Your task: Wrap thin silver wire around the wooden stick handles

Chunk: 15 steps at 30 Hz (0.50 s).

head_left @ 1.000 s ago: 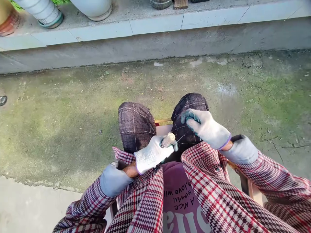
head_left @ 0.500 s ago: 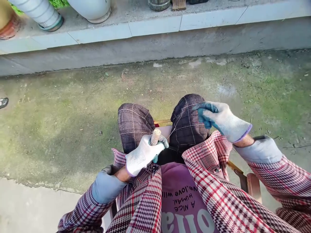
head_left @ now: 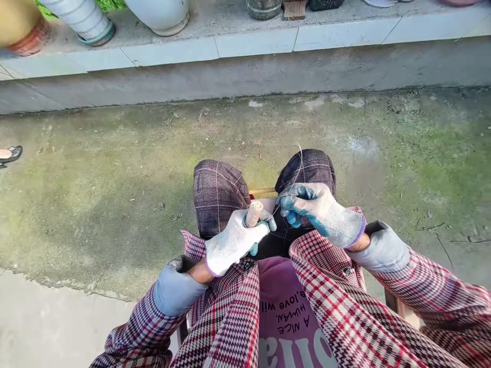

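Note:
My left hand, in a white and teal work glove, is wrapped round a short, pale cylindrical bundle. The bundle's end points up and away from me; its lower part is hidden in the palm. Just right of it, my gloved right hand pinches a thin pale strand. One end of the strand curves up past the fingers over my right knee, and the other side runs down toward the left hand. Both hands are above my lap, close together but apart.
My checked trouser knees are under the hands. Beyond the mossy concrete floor stands a low tiled ledge with a white pot, a glass jar and other pots. Another person's shoe shows at the left edge.
My right hand has moved left and slightly down, closer to the left hand, and a free end of the strand now curves above it. The left hand keeps its hold on the bundle.

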{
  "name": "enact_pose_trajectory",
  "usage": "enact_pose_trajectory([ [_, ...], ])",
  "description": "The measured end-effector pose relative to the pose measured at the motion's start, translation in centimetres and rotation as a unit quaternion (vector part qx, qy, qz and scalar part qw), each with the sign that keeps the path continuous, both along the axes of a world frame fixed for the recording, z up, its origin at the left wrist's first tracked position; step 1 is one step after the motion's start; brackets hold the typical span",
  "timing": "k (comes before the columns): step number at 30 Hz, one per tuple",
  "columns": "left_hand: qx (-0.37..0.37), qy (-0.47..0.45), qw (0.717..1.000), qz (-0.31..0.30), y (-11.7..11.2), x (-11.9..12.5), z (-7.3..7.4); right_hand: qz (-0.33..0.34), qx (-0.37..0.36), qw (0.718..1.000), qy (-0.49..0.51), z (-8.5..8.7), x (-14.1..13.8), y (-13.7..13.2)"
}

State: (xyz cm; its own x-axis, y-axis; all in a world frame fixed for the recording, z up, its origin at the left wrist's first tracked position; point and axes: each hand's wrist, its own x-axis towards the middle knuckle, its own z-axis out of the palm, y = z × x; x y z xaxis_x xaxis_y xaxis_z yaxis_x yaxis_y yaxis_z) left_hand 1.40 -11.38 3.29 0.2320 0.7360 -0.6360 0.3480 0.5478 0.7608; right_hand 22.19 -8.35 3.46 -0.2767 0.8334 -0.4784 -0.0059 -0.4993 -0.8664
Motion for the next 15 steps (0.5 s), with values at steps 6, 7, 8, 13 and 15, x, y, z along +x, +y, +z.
enact_pose_trajectory([
  [6,-0.006,-0.017,1.0,-0.017,0.3,-0.3,0.2,0.062,0.041,0.997,0.018,-0.2,0.2,0.2],
  [7,-0.012,-0.015,1.0,-0.024,0.3,-0.2,0.5,0.068,0.058,0.996,-0.013,-0.2,0.2,0.2],
  [8,-0.018,-0.012,0.999,-0.03,0.4,-0.1,0.8,0.067,0.074,0.994,-0.049,-0.2,0.3,0.3],
  [13,-0.034,0.007,0.998,-0.053,0.5,0.3,1.9,0.03,0.046,0.995,-0.081,-0.4,0.6,0.8],
  [15,-0.034,0.01,0.998,-0.055,0.5,0.3,1.9,-0.008,0.012,0.998,-0.054,-0.6,0.9,1.1],
])
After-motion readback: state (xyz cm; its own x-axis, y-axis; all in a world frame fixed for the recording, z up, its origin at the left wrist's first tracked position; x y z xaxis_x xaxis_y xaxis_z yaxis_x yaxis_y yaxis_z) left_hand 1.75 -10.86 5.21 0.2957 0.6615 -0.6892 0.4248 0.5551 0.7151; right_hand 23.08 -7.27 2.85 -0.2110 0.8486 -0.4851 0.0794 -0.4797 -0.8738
